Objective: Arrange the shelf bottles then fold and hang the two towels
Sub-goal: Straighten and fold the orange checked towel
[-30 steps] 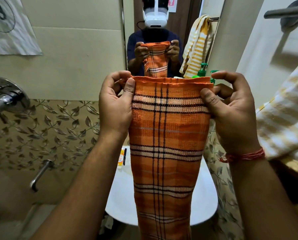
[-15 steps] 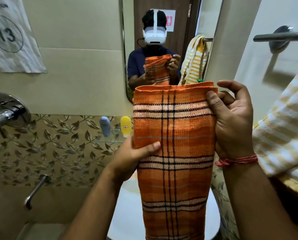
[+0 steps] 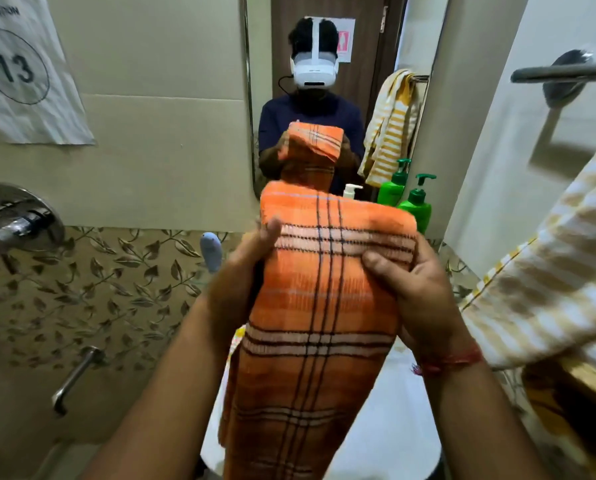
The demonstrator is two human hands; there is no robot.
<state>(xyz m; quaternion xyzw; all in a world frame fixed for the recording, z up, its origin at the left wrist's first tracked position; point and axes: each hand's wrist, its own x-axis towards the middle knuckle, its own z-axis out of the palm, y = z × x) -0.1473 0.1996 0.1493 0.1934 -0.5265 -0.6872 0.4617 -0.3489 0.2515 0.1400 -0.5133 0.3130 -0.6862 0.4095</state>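
An orange checked towel hangs folded lengthwise in front of me, its top bent over towards the mirror. My left hand grips its left edge with the thumb on top. My right hand holds the right edge, thumb pressed on the front. A yellow-and-white striped towel hangs at the right below a metal towel bar. A green pump bottle, a white pump bottle and a blue bottle stand on the shelf behind the towel.
A white basin lies below the towel. A mirror faces me and shows a person with a headset. A chrome mixer valve and a spout stick out of the left wall. A paper sign hangs upper left.
My left hand slid down the towel's left edge, then came back up. Both hands lowered the towel and bent its top forward, uncovering the green and white bottles.
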